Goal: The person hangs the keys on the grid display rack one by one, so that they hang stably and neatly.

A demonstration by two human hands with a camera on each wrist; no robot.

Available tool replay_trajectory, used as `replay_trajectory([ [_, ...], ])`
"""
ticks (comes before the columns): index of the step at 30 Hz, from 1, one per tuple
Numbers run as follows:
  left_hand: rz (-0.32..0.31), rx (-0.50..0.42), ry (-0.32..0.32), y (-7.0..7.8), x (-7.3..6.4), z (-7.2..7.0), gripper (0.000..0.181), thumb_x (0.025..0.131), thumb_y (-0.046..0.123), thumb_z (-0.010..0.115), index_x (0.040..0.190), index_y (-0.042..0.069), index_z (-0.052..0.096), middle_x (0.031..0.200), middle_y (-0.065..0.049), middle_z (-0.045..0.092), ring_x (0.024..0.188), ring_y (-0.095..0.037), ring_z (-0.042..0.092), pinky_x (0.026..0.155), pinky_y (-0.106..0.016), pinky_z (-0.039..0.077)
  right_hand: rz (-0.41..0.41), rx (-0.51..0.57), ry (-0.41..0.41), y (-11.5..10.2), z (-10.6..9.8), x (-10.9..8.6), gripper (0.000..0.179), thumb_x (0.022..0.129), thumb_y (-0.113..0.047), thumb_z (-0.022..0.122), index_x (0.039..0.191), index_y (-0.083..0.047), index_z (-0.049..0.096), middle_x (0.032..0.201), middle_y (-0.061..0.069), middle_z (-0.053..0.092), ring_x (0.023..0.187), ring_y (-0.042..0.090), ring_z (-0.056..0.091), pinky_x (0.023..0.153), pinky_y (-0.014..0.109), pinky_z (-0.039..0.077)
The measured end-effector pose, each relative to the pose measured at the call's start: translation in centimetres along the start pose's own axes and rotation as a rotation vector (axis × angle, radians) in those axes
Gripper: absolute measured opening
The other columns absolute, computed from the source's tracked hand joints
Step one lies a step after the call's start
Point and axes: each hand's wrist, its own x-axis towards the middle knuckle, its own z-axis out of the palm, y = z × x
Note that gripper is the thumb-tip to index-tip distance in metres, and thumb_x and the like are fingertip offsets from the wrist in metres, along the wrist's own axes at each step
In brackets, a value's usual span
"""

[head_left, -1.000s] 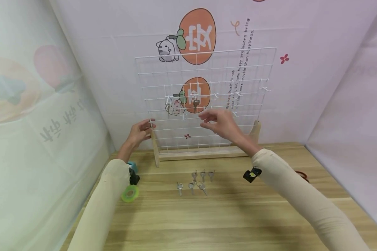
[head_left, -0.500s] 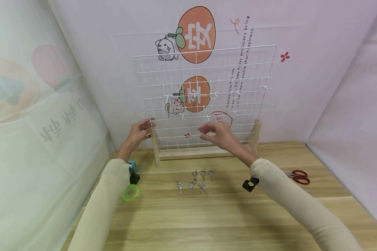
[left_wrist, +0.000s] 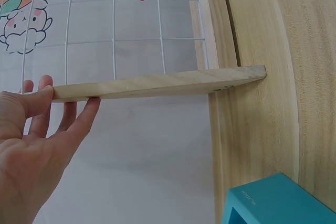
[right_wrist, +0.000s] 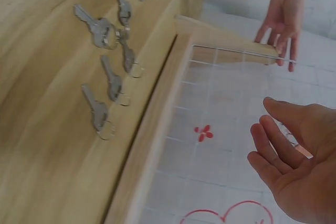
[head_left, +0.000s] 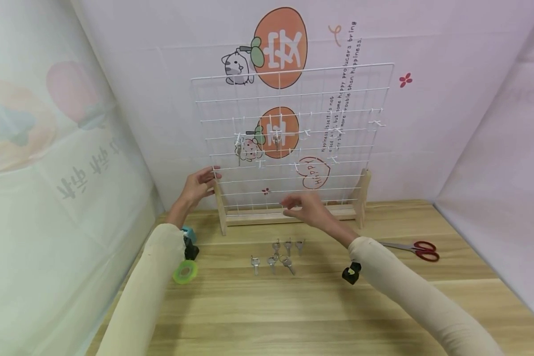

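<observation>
Left hand (head_left: 198, 185) is pinching the rack (left_wrist: 157, 85) at eight o'clock; right hand (head_left: 308, 210) is hovering, spread. Keys (head_left: 255, 264) at six are looking light, stiff — likely best held by broad ends (right_wrist: 100, 117).

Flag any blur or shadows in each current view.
Right wrist: hazy, with the keys soft and blurred; left wrist: sharper, the wooden upright crisp-edged; head: soft shadows beside both sleeves on the table, the white wire grid faint.

Keys (head_left: 272, 262) lie on the tabletop (head_left: 267, 306) before the right hand's (head_left: 310, 209) fingers (head_left: 291, 200), a rack (head_left: 249, 217) behind, scissors (head_left: 412, 247) to the right.
</observation>
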Motion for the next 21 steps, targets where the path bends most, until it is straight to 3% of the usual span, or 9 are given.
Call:
replay_trajectory([
  [13,0.015,0.013,0.017,0.0,0.0,0.0,0.05,0.105,-0.011,0.046,0.153,0.002,0.049,0.144,-0.036,0.049,0.14,-0.046,0.045,0.111,-0.059,0.044,0.08,-0.002,-0.106,3.5,4.6,-1.6,0.02,0.088,0.001,0.08,0.107,0.002,0.076,0.106,0.017,0.077,0.096,0.032,0.074,0.088,0.047,0.061],
  [21,0.011,0.024,0.013,0.0,0.0,0.0,0.05,0.105,-0.011,0.046,0.153,0.002,0.048,0.145,-0.033,0.051,0.142,-0.044,0.046,0.11,-0.061,0.043,0.128,-0.025,-0.164,4.4,6.7,-2.1,0.02,0.089,0.002,0.079,0.109,0.001,0.077,0.108,0.015,0.078,0.1,0.032,0.074,0.091,0.046,0.06],
])
